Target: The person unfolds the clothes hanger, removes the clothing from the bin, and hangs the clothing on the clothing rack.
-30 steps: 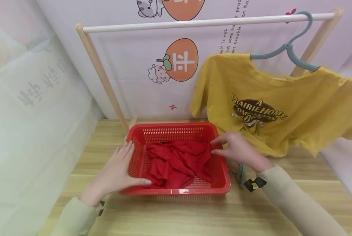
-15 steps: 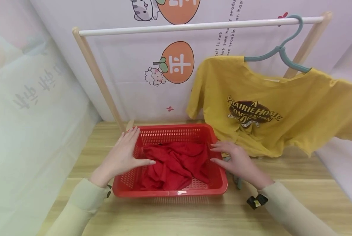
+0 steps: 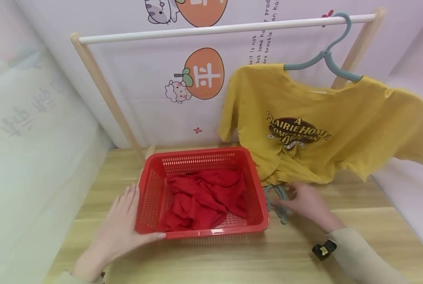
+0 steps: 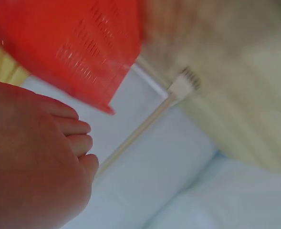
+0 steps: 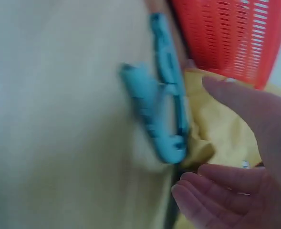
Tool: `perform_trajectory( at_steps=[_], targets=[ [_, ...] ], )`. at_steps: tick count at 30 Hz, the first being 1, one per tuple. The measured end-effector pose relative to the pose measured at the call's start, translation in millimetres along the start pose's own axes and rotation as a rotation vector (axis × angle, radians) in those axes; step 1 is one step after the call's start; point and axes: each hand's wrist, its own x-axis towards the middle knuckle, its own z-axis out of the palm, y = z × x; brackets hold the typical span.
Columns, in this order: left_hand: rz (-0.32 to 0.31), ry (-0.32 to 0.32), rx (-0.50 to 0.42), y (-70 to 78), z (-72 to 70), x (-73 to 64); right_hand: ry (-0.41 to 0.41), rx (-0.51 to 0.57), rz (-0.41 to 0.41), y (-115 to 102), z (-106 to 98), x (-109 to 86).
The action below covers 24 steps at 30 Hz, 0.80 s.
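Note:
A red plastic basket (image 3: 232, 229) stands on the wooden table with a crumpled red garment (image 3: 205, 197) lying in it. At the basket's left side is my left hand (image 3: 117, 232), fingers straight, thumb out over the front left corner. My right hand (image 3: 312, 206) is right of the basket, thumb and fingers spread around a folded blue-green hanger (image 5: 166, 148) on the table. In the right wrist view the hanger shows just beyond the fingertips, with a gap between thumb and fingers. The hanger's far end lies close under the hem of a yellow T-shirt (image 3: 246, 106).
Behind the basket rises a rack with a white rod (image 3: 179, 32) and wooden posts (image 3: 105, 92). The yellow T-shirt hangs from it on another blue-green hanger (image 3: 339, 71), its hem reaching down to the table (image 3: 183, 264). Printed white sheeting (image 3: 136, 110) covers the walls.
My right hand has left the basket's right side and moved right and down to the folded hanger. The left hand has drawn back from over the basket to its left side.

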Motion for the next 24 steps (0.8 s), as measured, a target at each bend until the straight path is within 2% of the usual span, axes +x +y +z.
perform_trajectory(
  at_steps=[2, 5, 9, 13, 18, 24],
  targets=[
    [-0.019, 0.004, -0.031, 0.4, 5.6, -8.2, -0.032, -0.048, 0.029, 2.7, 5.6, -2.9],
    [-0.03, 0.026, -0.055, 1.5, 11.3, -13.8, -0.039, -0.065, 0.028, 2.6, 13.9, -6.1],
    [-0.02, 0.046, -0.045, 4.4, 16.1, -14.7, -0.018, -0.045, -0.002, 6.2, 15.0, -10.7],
    [-0.018, 0.052, -0.02, 2.1, 19.7, -18.2, -0.05, -0.028, -0.046, 9.1, 10.6, -2.5],
    [0.011, 0.083, 0.014, 2.2, 24.1, -18.5, -0.12, -0.025, 0.027, 12.7, 2.7, 0.6],
    [0.045, 0.124, 0.048, 3.7, 19.8, -18.7, -0.115, -0.027, 0.054, 9.0, -0.5, -1.5]
  ],
)
